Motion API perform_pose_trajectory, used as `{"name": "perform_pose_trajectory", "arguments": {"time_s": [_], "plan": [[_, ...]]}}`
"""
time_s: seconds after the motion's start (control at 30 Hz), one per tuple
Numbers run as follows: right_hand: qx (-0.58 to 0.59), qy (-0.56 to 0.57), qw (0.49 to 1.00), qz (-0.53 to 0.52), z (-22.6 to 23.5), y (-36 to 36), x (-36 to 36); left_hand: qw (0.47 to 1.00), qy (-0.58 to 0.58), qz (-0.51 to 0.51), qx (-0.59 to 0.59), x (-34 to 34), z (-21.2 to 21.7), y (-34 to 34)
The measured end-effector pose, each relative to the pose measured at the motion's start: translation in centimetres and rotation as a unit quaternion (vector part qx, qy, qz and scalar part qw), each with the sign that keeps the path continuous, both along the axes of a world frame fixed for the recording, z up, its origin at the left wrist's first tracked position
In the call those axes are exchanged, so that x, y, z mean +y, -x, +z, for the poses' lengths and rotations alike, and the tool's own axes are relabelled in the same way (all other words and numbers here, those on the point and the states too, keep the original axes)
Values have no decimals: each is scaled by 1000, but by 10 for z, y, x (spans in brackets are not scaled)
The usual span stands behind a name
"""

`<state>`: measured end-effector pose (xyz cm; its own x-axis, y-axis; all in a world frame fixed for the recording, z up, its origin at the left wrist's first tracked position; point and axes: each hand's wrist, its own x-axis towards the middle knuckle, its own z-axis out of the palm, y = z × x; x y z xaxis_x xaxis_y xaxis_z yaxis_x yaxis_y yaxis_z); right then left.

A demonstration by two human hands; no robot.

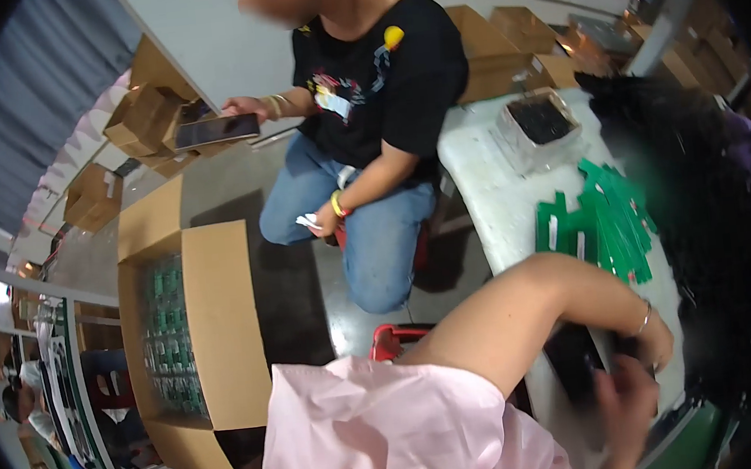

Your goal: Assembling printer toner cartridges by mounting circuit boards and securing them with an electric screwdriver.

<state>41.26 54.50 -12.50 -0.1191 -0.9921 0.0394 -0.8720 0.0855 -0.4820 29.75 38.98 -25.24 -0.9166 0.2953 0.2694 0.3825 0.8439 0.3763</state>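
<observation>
Your left hand (653, 343) and right hand (627, 400) are both curled round a dark flat item (578, 364) at about 4 o'clock on the white table (489, 196), its long axis running roughly 12-to-6, with the green packs (605, 221) up at 1 o'clock from your fingers.

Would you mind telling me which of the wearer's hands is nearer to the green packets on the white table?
The left hand: it sits just below the green packets, while the right hand is lower, farther from them.
</observation>
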Motion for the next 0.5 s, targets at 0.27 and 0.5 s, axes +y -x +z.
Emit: {"name": "perform_pose_trajectory", "arguments": {"time_s": [0.27, 0.5], "plan": [[-6, -35, 996, -83, -61, 215, -2, 985, 74, 152, -31, 22, 54, -103], [-55, -139, 989, 15, -33, 179, -20, 982, 74, 139, 101, 21, 45, -112]]}}
